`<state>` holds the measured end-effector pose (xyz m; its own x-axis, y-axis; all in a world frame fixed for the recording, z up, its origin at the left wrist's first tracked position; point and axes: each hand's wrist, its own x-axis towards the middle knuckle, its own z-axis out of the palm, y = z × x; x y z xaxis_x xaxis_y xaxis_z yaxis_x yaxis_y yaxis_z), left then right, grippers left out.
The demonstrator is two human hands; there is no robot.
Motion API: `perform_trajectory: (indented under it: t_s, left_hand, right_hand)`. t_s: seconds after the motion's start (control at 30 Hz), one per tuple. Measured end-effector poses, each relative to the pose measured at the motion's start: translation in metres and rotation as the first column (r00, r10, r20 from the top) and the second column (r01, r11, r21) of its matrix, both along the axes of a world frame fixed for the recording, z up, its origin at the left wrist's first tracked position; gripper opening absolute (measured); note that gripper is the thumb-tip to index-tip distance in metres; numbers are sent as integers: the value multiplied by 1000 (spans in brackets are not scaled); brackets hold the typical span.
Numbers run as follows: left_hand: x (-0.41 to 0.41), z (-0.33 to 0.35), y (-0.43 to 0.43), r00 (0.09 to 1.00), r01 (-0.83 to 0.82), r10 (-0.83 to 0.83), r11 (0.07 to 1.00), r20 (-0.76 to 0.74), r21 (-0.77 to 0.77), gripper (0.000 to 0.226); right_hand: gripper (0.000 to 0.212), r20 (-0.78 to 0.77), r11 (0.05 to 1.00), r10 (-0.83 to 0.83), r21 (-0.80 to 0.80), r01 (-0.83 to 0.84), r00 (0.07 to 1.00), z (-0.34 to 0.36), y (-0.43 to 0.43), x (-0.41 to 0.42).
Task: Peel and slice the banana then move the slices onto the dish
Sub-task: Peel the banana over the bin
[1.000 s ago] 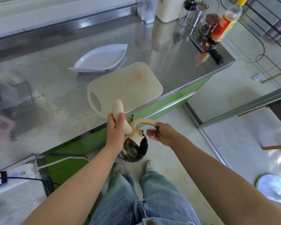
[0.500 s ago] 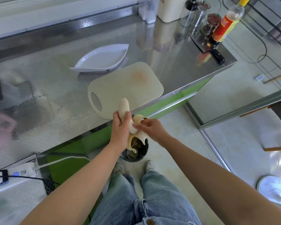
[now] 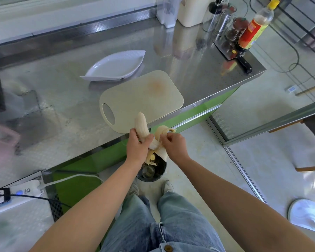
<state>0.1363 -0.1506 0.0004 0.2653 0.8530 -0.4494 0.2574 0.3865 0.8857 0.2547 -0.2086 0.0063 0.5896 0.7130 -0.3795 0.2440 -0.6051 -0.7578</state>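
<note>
Peeling is the step in hand: at frame centre, above the bin [image 3: 159, 170] by the surface [image 3: 71, 106] edge, the left hand [image 3: 137, 149] grips the half-bared banana [image 3: 141, 124] while the right hand [image 3: 173, 146], close beside, pinches a peel strip [image 3: 161, 132], which next wants pulling down and off.

The banana [image 3: 141, 124] flesh is cream-white, its peel [image 3: 161, 132] pale yellow. Cutting board [image 3: 144, 99], near edge of the silver-grey countertop [image 3: 71, 99]: beige, orange-brown stain. Dish [image 3: 115, 67] white. Cabinet front [image 3: 76, 186] green. Bottle [image 3: 255, 28], far right corner: red label, yellow cap.
</note>
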Motion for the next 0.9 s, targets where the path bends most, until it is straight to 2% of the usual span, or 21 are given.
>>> perform_trajectory:
  t_s: [0.13,0.23,0.27,0.33,0.37,0.4,0.5,0.63,0.7,0.77,0.83,0.9]
  left_hand:
    - [-4,2,-2,999,40,-40,997,-6,64,40]
    - [-8,2,-5,999,47,-48,994,11,96,42]
    - [-9,2,-6,999,38,-40,994,11,101,41]
    - [-13,2,-6,1000,8,-8,994,4,110,37]
    - [-15,1,-6,1000,-11,10,995,14,100,35]
    - [-17,1,-6,999,-18,16,996,29,87,34]
    - [-22,0,-6,998,-11,6,997,68,72,34]
    - [-23,1,-7,995,23,-31,996,92,84,38]
    - [-24,1,-7,993,72,-82,991,82,117,40]
    - [-25,2,-7,988,123,-134,982,71,140,37]
    - [-27,1,-5,984,151,-162,979,79,138,36]
    - [-32,-1,-6,986,125,-138,984,99,127,40]
  right_hand:
    - [37,-130,983,-173,-85,163,976,-2,2,5]
    - [28,-230,943,-323,-167,289,918,-9,5,6]
    - [27,-281,916,-396,-187,355,874,-12,6,7]
    - [18,-421,832,-554,-234,504,719,-13,7,13]
    - [13,-480,800,-591,-247,547,649,-12,6,17]
    - [9,-519,798,-589,-251,548,620,-11,6,20]
    - [11,-586,847,-514,-230,480,626,-7,4,22]
    - [28,-650,910,-399,-194,366,647,-2,2,16]
    - [28,-637,943,-325,-164,289,699,2,1,12]
    - [27,-560,968,-249,-142,205,790,3,-1,11]
    - [22,-511,972,-236,-143,189,826,2,-2,11]
    - [16,-530,950,-313,-171,262,788,0,-2,11]
